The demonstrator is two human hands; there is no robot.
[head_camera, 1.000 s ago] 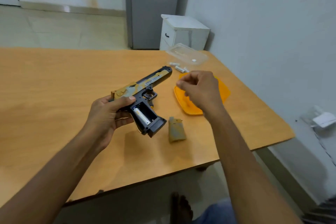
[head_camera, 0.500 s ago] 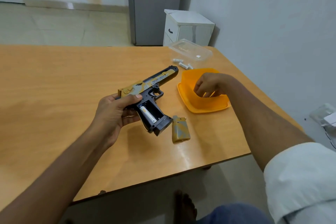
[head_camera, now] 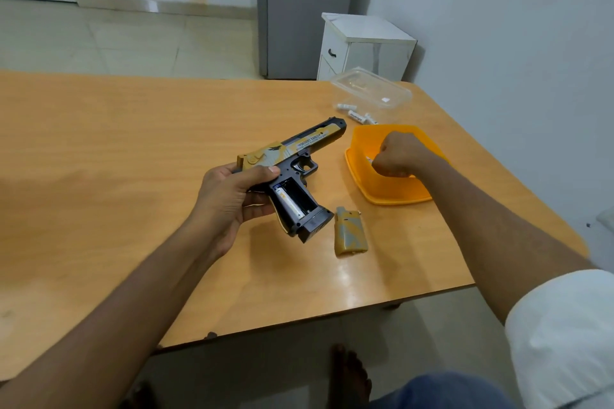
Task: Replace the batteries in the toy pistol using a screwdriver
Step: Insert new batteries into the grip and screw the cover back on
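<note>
1. While the left hand [head_camera: 232, 199] holds the toy pistol [head_camera: 292, 173] above the table [head_camera: 116, 149], thumb laid over the slide and fingers curled under the frame, the open grip compartment faces up with one battery [head_camera: 288, 202] seated in the left bay; the right bay looks empty.
2. Right hand [head_camera: 398, 154]: reaches down into the orange container [head_camera: 392, 189], fingers curled inward; whether they pinch anything cannot be told, since the fingertips are hidden behind the knuckles.
3. Compartment cover [head_camera: 350, 232]: lies loose on the table just beside the pistol's butt. Loose batteries [head_camera: 355, 115] rest near the clear container [head_camera: 372, 90]. No screwdriver or screw is visible.
4. Risk, polarity: the fresh cell may go in reversed if the plus mark on the seated battery is not checked against the empty bay.
5. Risk, mixing: spent and fresh cells look alike, so a used one could be picked up again.
6. Risk, spillage: tilting the pistol further could let the uncovered battery slide out.
7. Risk, edge: a knock from the forearm could sweep the cover toward the near table edge.
</note>
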